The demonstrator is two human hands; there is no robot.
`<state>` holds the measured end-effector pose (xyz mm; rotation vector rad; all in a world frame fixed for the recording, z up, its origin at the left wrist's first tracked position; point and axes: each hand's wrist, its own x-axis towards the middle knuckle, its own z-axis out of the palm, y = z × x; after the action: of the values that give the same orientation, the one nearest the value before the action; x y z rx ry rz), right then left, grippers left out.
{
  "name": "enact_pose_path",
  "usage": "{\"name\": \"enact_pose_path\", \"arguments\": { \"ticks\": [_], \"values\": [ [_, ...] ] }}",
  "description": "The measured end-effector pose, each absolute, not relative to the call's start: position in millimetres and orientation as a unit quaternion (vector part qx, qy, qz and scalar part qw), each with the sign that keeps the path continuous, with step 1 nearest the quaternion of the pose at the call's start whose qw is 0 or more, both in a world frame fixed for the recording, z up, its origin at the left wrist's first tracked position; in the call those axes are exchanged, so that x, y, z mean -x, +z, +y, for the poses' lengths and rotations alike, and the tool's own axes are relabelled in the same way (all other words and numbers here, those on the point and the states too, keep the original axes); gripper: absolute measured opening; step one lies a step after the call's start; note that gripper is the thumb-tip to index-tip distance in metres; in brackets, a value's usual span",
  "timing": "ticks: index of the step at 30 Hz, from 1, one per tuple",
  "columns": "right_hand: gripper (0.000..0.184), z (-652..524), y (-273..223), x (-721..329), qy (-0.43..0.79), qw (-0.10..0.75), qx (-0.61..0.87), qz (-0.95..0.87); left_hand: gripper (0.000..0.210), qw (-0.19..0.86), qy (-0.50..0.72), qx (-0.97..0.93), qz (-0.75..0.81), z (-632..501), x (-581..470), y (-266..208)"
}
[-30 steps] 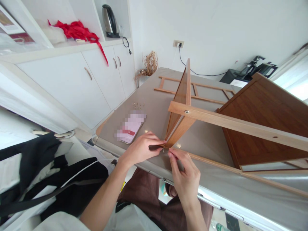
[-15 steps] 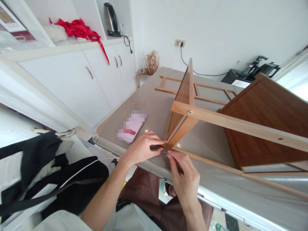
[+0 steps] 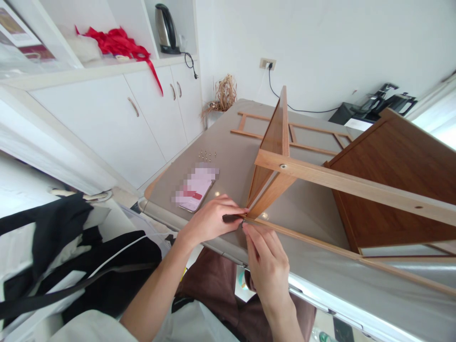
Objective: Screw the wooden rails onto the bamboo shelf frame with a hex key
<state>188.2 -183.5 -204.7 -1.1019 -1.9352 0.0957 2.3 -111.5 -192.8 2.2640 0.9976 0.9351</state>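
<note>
My left hand [image 3: 215,217] grips the near corner of a wooden frame, its fingers and thumb closed round the end of the lower rail [image 3: 302,235]. Close beside it, my right hand [image 3: 268,249] pinches a small, thin metal hex key [image 3: 243,222] at that same corner; most of the key is hidden by the fingertips. From the corner an upright panel [image 3: 276,126] rises, joined to an upper rail [image 3: 338,183] that has a metal bolt head [image 3: 283,166] in it.
Left of the frame, a phone [image 3: 197,190] lies on the grey table [image 3: 221,147], with several small screws [image 3: 206,156] behind it. A flat ladder-like wooden frame [image 3: 249,134] lies farther back. At right leans a large brown wooden panel [image 3: 399,175].
My right hand has turned and shifted slightly left and up, closer to the corner, so less of the hex key shows. My left hand has stayed in place.
</note>
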Motion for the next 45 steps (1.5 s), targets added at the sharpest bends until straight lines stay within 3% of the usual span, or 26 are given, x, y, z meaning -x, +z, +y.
{"name": "enact_pose_path", "arguments": {
  "ticks": [5,18,28,35,45],
  "values": [
    [0.042,-182,-205,-187,0.028,0.425,0.444,-0.788,0.028,0.248,0.344,-0.828,0.367,-112,-2,-192],
    [0.029,-170,-191,-183,0.071,0.421,0.45,-0.785,0.031,0.247,0.343,-0.827,0.371,-112,-2,-194],
    [0.035,-173,-185,-179,0.07,0.374,0.441,-0.813,0.03,0.256,0.345,-0.826,0.366,-112,-1,-193],
    [0.041,-171,-179,-170,0.076,0.377,0.45,-0.806,0.031,0.253,0.343,-0.827,0.366,-112,-1,-193],
    [0.033,-175,-186,-176,0.081,0.406,0.459,-0.787,0.032,0.26,0.346,-0.824,0.365,-112,-1,-193]
  ]
}}
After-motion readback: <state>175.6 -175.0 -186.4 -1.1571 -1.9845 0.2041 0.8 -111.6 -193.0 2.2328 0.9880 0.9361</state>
